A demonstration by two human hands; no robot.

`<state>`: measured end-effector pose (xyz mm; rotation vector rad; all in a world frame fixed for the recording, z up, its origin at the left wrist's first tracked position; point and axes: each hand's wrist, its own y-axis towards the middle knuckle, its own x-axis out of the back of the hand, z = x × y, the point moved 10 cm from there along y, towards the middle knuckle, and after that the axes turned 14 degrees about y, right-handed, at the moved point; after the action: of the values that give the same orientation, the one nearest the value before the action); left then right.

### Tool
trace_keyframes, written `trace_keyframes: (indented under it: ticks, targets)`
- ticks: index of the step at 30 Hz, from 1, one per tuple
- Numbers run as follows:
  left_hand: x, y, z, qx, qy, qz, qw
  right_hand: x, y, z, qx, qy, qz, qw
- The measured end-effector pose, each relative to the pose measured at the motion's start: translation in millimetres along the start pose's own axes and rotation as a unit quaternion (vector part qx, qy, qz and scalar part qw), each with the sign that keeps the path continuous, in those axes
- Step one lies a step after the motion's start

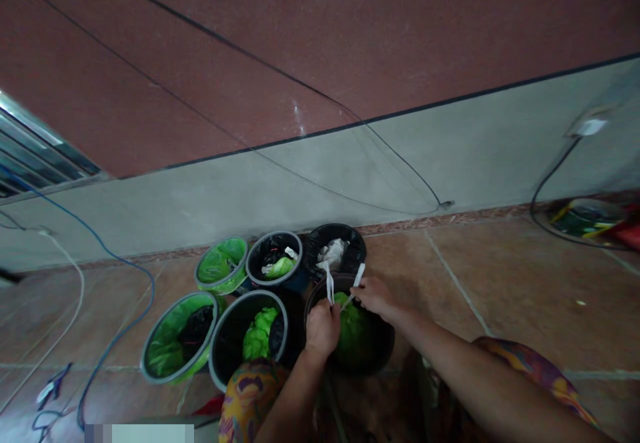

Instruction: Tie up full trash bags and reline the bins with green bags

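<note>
Both hands work over the near black bin [373, 356] on the tiled floor [500, 283]. The left hand [323, 328] pinches one white tie [329, 284], the right hand [375, 296] the other [359, 275], above its green bag [353, 333]. Five more bins [250, 336] cluster alongside.
</note>
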<state>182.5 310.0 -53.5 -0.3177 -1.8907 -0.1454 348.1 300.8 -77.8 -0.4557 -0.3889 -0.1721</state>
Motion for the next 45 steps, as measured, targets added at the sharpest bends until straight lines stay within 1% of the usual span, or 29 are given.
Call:
trace_keyframes:
  ticks: [2,3,5,6,7,8,10,12,13,14,15,16,18,20,23,25,27,30,33,35,39,41,43,45]
  targets:
    - [2,3,-1,-0.007,0.004,0.000,1.000,1,-1,1,-0.005,0.029,0.008,1.000]
    - [4,5,-1,-0.007,-0.016,-0.001,1.000,1,-1,0,-0.007,0.040,0.013,0.999]
    - [3,7,2,0.005,-0.106,0.007,0.994,0,-2,-2,-0.015,0.054,0.022,0.998]
    - [0,8,5,0.024,-0.171,0.016,0.985,1,-2,-3,-0.017,0.055,0.021,0.998]
    - [-5,9,8,0.049,-0.243,0.029,0.968,1,-3,-3,-0.019,0.053,0.018,0.998]
    - [-12,9,10,0.075,-0.314,0.043,0.946,2,-4,-2,-0.019,0.048,0.017,0.999]
    - [-25,8,10,0.120,-0.433,0.066,0.891,3,-7,2,-0.011,0.038,0.015,0.999]
    - [-34,8,8,0.147,-0.509,0.080,0.844,4,-11,10,0.008,0.025,0.024,0.999]
    - [-37,8,7,0.154,-0.530,0.082,0.830,3,-13,15,0.023,0.017,0.032,0.999]
    - [-39,9,7,0.157,-0.540,0.083,0.823,3,-15,22,0.044,0.009,0.040,0.998]
    - [-40,10,6,0.153,-0.541,0.085,0.822,2,-18,29,0.070,-0.001,0.049,0.996]
    - [-39,11,4,0.139,-0.534,0.089,0.829,1,-20,37,0.101,-0.012,0.058,0.993]
    - [-35,13,-3,0.088,-0.503,0.099,0.854,0,-25,52,0.164,-0.034,0.067,0.984]
    - [-29,14,-12,0.033,-0.457,0.102,0.883,-1,-29,62,0.208,-0.044,0.071,0.975]
    - [-19,12,-23,-0.032,-0.384,0.087,0.919,-8,-33,68,0.232,-0.026,0.100,0.967]
    - [-14,10,-30,-0.070,-0.350,0.074,0.931,-12,-33,68,0.227,-0.002,0.121,0.966]
    - [-15,9,-32,-0.088,-0.326,0.069,0.939,-13,-32,68,0.223,0.021,0.125,0.967]
    - [-21,10,-27,-0.078,-0.289,0.079,0.951,-14,-31,66,0.242,0.028,0.127,0.962]
    - [-20,8,-26,-0.089,-0.262,0.082,0.957,-25,-33,56,0.257,-0.011,0.165,0.952]
    - [-19,6,-28,-0.098,-0.258,0.083,0.957,-31,-32,46,0.247,-0.042,0.179,0.951]
    - [-20,6,-31,-0.094,-0.291,0.081,0.949,-28,-28,39,0.225,-0.102,0.155,0.957]
    - [-23,8,-26,-0.065,-0.329,0.079,0.939,-21,-27,40,0.212,-0.152,0.129,0.957]
    - [-29,12,-16,-0.011,-0.377,0.084,0.922,-13,-27,43,0.198,-0.196,0.108,0.954]
    - [-35,13,-5,0.045,-0.424,0.090,0.900,-9,-28,46,0.192,-0.209,0.108,0.953]
